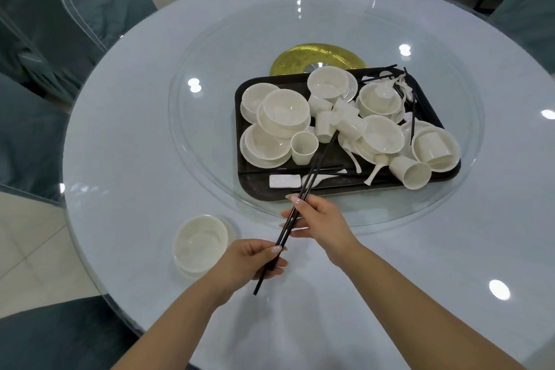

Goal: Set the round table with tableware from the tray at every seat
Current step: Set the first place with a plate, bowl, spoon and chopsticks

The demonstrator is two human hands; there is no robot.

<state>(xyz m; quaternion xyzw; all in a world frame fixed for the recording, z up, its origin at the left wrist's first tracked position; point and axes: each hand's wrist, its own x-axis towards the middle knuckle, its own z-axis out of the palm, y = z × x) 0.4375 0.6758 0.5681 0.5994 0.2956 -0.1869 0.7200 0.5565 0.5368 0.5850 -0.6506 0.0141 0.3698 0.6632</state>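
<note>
The chopsticks (300,206), a black pair, are held in the air over the near edge of the tabletop (126,135), their far tips reaching over the near edge of the tray (255,186) and ending close to a cluster of small cups (327,126) there. The likeliest mishap, I judge, is those tips catching a cup or a spoon (354,156) as the pair is drawn back, tipping the loosely piled tableware; the two sticks could also slide apart or slip free, since each hand holds only a short stretch of them. Setting them down carelessly might knock the bowl (200,242) already placed near the left part of the near edge. The left hand (255,261) has its grip closed on the near end, thumb on top and fingers curled beneath. The right hand (318,219) pinches the middle of the pair, forefinger stretched along the sticks, wrist angled in from the right.
</note>
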